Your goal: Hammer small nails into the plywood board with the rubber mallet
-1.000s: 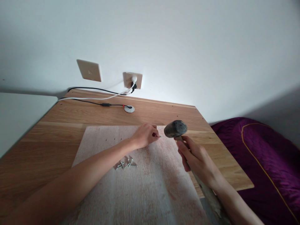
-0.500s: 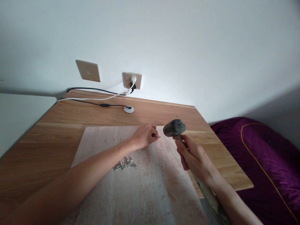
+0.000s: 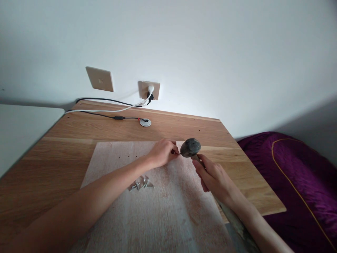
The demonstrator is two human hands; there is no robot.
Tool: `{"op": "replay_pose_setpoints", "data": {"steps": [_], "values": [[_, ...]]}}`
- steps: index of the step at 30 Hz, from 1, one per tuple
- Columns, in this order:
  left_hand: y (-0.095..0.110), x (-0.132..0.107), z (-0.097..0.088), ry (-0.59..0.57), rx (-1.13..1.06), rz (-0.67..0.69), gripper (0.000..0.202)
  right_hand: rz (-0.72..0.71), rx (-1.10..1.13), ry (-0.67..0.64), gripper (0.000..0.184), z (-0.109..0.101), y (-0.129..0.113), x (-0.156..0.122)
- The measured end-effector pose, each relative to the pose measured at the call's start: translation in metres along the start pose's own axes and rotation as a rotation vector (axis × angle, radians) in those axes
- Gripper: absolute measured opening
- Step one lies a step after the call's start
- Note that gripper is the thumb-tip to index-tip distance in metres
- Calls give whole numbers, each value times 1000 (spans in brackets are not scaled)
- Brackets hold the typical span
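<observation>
My left hand (image 3: 163, 151) rests near the far edge of a pale, reddish-stained wooden board (image 3: 158, 211). Its fingertips pinch a small nail (image 3: 179, 153), mostly hidden by the fingers and the mallet. My right hand (image 3: 212, 174) is wrapped round the handle of a mallet with a dark, worn head (image 3: 191, 147). That head is right beside the nail; whether they touch I cannot tell. Several silver nails (image 3: 140, 184) lie in a loose pile on the board, below my left forearm. A row of small dark dots runs along the board's far edge.
Beneath the board is a wooden desk (image 3: 52, 151). Black and white cables (image 3: 105, 110) cross its back left, running to a wall socket (image 3: 155, 90) and a round cable grommet (image 3: 145, 122). A purple cloth-covered thing (image 3: 295, 175) stands to the right.
The mallet head has moved left and slightly down, closer to the pinched nail, with my right hand following. My left hand has stayed almost in place.
</observation>
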State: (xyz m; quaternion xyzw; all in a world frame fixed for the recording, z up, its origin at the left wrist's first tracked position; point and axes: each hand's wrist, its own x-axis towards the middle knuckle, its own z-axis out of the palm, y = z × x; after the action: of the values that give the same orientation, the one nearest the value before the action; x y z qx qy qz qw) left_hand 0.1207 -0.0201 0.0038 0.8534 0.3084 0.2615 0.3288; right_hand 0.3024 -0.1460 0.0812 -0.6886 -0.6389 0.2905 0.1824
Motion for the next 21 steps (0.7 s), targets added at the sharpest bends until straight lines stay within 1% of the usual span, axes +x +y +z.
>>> {"op": "replay_pose_setpoints", "data": {"steps": [5, 10, 16, 21], "values": [[1, 0, -1, -7, 50, -23, 14, 25, 55, 59, 32, -1, -2, -3], [1, -1, -2, -6, -4, 15, 19, 10, 14, -18, 28, 2, 1, 0], [1, 0, -1, -5, 66, -35, 13, 23, 37, 41, 31, -1, 0, -2], [1, -1, -1, 1, -25, 23, 21, 6, 16, -31, 28, 2, -1, -1]]}}
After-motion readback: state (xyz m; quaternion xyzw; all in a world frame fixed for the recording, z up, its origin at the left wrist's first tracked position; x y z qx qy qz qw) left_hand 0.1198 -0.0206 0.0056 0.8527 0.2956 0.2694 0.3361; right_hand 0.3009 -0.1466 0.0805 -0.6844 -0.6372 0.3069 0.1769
